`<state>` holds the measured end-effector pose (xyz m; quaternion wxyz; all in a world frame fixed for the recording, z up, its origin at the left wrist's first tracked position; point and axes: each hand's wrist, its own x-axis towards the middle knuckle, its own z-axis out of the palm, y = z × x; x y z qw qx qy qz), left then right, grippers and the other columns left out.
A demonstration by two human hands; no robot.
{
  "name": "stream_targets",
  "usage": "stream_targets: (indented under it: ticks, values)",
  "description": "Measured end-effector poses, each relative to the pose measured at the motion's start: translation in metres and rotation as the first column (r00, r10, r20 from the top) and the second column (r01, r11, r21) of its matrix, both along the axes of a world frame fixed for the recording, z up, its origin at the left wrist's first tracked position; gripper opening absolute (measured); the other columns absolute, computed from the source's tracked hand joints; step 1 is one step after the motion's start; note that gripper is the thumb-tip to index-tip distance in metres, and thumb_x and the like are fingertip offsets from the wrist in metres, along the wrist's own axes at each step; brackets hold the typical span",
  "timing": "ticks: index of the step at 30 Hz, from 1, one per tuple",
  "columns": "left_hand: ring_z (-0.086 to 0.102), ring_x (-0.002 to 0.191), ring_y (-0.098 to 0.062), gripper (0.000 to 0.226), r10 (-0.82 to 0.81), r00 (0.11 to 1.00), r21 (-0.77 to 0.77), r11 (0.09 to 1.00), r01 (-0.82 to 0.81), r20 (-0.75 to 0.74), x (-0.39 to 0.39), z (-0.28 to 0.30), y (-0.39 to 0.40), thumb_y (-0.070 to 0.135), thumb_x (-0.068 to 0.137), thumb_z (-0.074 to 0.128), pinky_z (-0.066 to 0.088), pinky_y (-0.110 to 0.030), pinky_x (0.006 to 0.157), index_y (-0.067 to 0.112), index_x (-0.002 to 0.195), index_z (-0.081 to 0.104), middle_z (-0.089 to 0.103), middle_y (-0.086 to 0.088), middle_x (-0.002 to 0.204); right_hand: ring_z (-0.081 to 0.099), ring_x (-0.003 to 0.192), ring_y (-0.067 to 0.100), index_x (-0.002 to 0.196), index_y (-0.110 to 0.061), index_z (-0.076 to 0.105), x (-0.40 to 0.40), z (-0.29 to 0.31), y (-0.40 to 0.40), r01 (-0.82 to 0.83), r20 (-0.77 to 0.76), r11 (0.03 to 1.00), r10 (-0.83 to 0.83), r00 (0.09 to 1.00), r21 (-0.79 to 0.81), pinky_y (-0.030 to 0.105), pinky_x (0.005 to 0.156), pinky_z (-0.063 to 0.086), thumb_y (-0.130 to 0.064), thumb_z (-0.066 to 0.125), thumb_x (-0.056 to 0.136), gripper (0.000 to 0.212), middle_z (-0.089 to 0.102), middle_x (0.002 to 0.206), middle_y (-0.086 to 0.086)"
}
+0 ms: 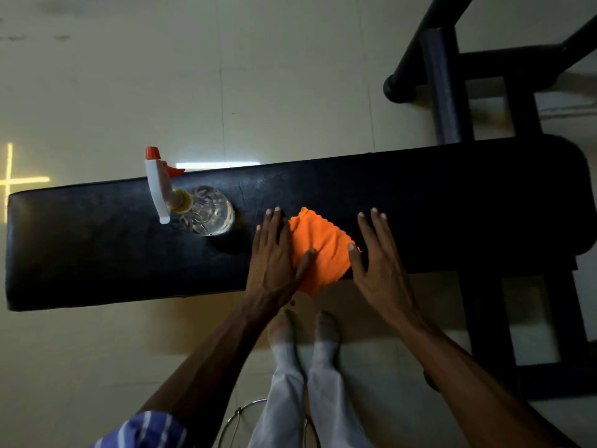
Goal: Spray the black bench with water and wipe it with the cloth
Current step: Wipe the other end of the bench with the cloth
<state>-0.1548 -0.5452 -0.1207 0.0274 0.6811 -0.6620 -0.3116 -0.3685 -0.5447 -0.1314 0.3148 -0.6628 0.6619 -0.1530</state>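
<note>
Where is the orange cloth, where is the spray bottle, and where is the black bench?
orange cloth point(323, 250): head view, middle of the fabric between the hands.
spray bottle point(210, 215): head view, clear body.
black bench point(452, 202): head view, bare padded top, right part.

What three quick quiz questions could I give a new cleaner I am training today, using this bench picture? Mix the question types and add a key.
1. True or false: the spray bottle stands on the black bench.
2. Which hand is nearer the bottle: A) the left hand, B) the right hand?
3. Fill in: the orange cloth lies at the bench's near edge, between the two ____.

Key: 1. true. 2. A. 3. hands: both lie flat and open, thumbs on the cloth, and one cloth corner hangs over the edge.
</note>
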Motion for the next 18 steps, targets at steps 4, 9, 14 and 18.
stream_targets:
  ticks: [4, 9, 14, 18]
  values:
    - [0.045, 0.136, -0.041, 0.037, 0.048, 0.999, -0.021, 0.999, -0.048, 0.007, -0.024, 0.007, -0.002, 0.016, 0.095, 0.058, 0.038, -0.049, 0.112, -0.006, 0.126, 0.057, 0.051, -0.023, 0.141, 0.018, 0.165, 0.024, 0.164, -0.011, 0.036, -0.003, 0.009, 0.001, 0.022, 0.035, 0.999, -0.023, 0.999, 0.03, 0.039, 0.133, 0.022, -0.023, 0.058, 0.109, 0.061, 0.026, 0.176, 0.011]
    - [0.057, 0.098, -0.036, 0.02, 0.234, 0.957, 0.064, 0.972, -0.226, -0.172, -0.018, 0.02, 0.01, 0.019, 0.091, 0.066, 0.04, -0.042, 0.079, 0.006, 0.102, 0.056, 0.063, -0.013, 0.102, 0.034, 0.159, 0.025, 0.161, -0.007, 0.041, 0.009, 0.035, -0.002, 0.078, 0.117, 0.995, -0.085, 0.989, 0.066, 0.034, 0.13, 0.028, -0.019, 0.059, 0.107, 0.058, 0.038, 0.169, 0.013]
    - [0.055, 0.069, -0.008, 0.033, 0.451, 0.805, 0.208, 0.892, -0.4, -0.385, 0.02, 0.048, 0.037, 0.042, 0.082, 0.066, 0.04, -0.031, 0.064, 0.012, 0.093, 0.058, 0.062, 0.006, 0.079, 0.052, 0.144, 0.024, 0.158, -0.01, 0.045, 0.045, 0.061, -0.008, 0.094, 0.249, 0.986, -0.126, 0.96, 0.137, 0.054, 0.116, 0.049, -0.021, 0.059, 0.107, 0.054, 0.046, 0.161, 0.01]
    - [0.062, 0.076, -0.009, 0.027, 0.521, 0.747, 0.217, 0.853, -0.476, -0.412, 0.068, 0.062, 0.059, 0.033, 0.087, 0.079, 0.05, -0.033, 0.07, 0.01, 0.098, 0.067, 0.072, -0.002, 0.086, 0.057, 0.137, 0.018, 0.157, -0.013, 0.047, 0.083, 0.074, -0.015, 0.077, 0.328, 0.979, -0.136, 0.935, 0.189, 0.051, 0.109, 0.055, -0.025, 0.059, 0.108, 0.052, 0.05, 0.157, 0.007]
